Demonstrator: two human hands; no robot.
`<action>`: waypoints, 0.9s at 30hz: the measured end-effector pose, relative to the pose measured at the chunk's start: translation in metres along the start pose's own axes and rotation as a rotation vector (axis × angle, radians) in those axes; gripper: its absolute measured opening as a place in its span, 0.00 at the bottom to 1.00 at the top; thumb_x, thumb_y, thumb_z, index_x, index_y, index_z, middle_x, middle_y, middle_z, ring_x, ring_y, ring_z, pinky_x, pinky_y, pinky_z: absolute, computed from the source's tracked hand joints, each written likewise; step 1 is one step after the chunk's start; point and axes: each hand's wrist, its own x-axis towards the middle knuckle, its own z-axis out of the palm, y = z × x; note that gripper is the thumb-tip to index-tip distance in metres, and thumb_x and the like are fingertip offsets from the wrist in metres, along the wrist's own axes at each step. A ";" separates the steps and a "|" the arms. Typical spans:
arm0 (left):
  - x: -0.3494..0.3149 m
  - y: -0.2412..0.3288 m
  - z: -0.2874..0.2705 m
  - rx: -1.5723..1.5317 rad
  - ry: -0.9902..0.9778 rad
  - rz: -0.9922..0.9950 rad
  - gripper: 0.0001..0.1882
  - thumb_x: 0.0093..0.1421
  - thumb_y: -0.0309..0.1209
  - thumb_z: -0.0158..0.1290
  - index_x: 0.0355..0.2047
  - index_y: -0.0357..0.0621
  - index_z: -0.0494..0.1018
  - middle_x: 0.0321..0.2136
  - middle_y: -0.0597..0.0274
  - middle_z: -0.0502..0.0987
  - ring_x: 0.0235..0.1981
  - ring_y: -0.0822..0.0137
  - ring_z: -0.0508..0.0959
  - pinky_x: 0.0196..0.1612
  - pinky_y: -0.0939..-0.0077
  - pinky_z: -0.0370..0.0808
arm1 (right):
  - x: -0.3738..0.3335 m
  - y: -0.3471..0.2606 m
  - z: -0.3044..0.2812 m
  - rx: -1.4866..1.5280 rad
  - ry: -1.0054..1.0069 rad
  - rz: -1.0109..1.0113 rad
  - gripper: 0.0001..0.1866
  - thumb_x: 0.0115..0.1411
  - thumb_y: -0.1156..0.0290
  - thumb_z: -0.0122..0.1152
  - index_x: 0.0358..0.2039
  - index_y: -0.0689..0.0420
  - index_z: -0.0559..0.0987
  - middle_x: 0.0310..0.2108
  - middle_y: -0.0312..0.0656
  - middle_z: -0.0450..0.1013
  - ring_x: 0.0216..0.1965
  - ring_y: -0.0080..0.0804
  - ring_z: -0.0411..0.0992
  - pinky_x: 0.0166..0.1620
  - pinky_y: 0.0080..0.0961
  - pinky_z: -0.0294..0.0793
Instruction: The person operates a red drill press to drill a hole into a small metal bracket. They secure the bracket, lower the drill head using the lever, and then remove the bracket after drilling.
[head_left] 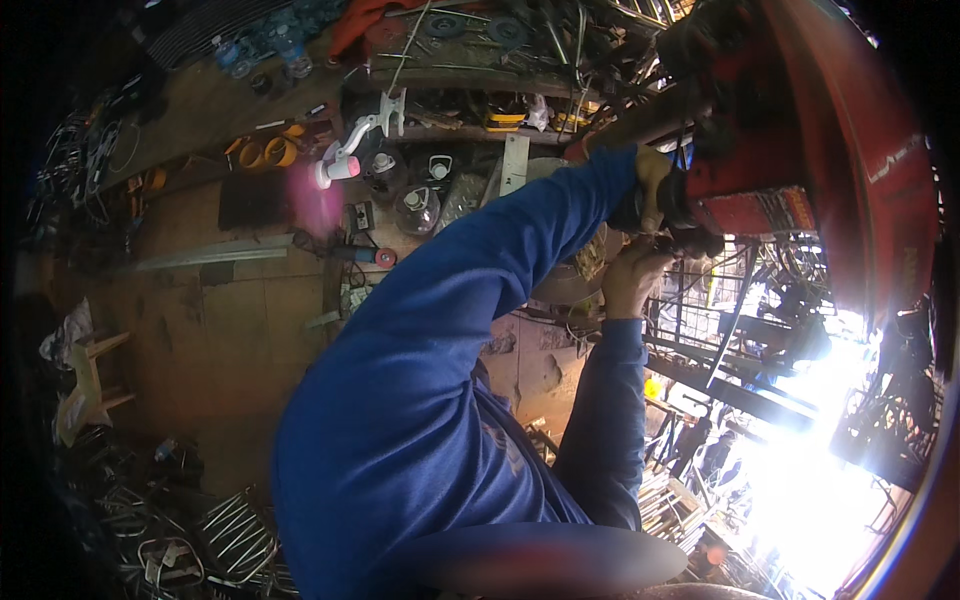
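At the red machine (860, 150) on the right side of the room, the person in blue sleeves is working with both arms stretched forward. The left hand (652, 190) is curling against a dark fitting (690, 225), which is sitting at the near end of the machine beside a worn label plate (750, 212). Its far fingers are hiding from me, so I cannot tell how tightly it is closing. The right hand (632, 275) is bending at the wrist just below the left, its fingertips reaching toward the lower part of that fitting; whether they are pinching anything, I cannot tell.

Behind and below the fitting, a dark wire grid (700, 300) is standing against harsh daylight. Left of the arms, a white-and-pink clip-on device (337, 168) is hanging, its pink part blurring. A clear jug (418, 210) is standing near it, and a handheld tool with a red end (365, 255) is lying just below. Farther off, yellow rings (280, 152) are resting along the edge of a brown tabletop (195, 110), while plastic bottles (288, 45) are standing toward its back. Bent metal racks (235, 530) are crowding the lower left.
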 end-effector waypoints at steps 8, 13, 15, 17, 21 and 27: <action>0.014 -0.007 -0.007 -0.015 -0.054 -0.027 0.41 0.46 0.34 0.71 0.60 0.40 0.66 0.55 0.57 0.74 0.55 0.63 0.73 0.58 0.63 0.71 | -0.002 0.002 -0.003 -0.033 -0.051 0.002 0.22 0.67 0.74 0.48 0.60 0.67 0.60 0.49 0.68 0.68 0.48 0.68 0.69 0.51 0.51 0.67; -0.017 -0.005 -0.045 -0.185 -0.022 -0.025 0.42 0.46 0.33 0.71 0.60 0.40 0.66 0.55 0.57 0.73 0.55 0.64 0.73 0.58 0.63 0.70 | -0.001 0.007 -0.001 0.114 -0.135 0.102 0.17 0.68 0.70 0.49 0.54 0.66 0.69 0.47 0.61 0.72 0.49 0.57 0.72 0.49 0.43 0.71; -0.063 0.006 -0.064 -0.153 0.131 -0.014 0.42 0.46 0.33 0.71 0.60 0.40 0.65 0.55 0.57 0.73 0.55 0.64 0.72 0.58 0.63 0.70 | -0.003 0.000 -0.009 0.407 0.014 0.109 0.16 0.68 0.70 0.51 0.53 0.65 0.70 0.46 0.58 0.73 0.48 0.49 0.74 0.48 0.40 0.73; -0.126 0.019 -0.072 -0.042 0.403 -0.181 0.37 0.48 0.32 0.70 0.57 0.42 0.67 0.50 0.60 0.75 0.50 0.66 0.75 0.54 0.66 0.73 | -0.012 -0.014 -0.019 0.487 0.096 -0.046 0.16 0.68 0.71 0.53 0.52 0.64 0.72 0.46 0.56 0.74 0.48 0.41 0.75 0.46 0.38 0.75; -0.236 0.035 -0.017 -0.162 0.475 -0.257 0.32 0.51 0.30 0.68 0.54 0.43 0.68 0.44 0.62 0.76 0.45 0.68 0.78 0.49 0.71 0.75 | -0.057 -0.054 -0.057 0.144 -0.294 0.415 0.20 0.66 0.72 0.56 0.56 0.65 0.69 0.51 0.51 0.72 0.51 0.35 0.73 0.52 0.36 0.75; -0.294 0.002 0.061 -0.589 0.856 -0.195 0.42 0.57 0.30 0.63 0.69 0.47 0.55 0.42 0.60 0.77 0.41 0.64 0.79 0.39 0.76 0.74 | -0.074 -0.130 0.017 0.303 -0.701 -0.316 0.28 0.61 0.70 0.58 0.61 0.64 0.66 0.51 0.58 0.71 0.49 0.53 0.73 0.52 0.42 0.72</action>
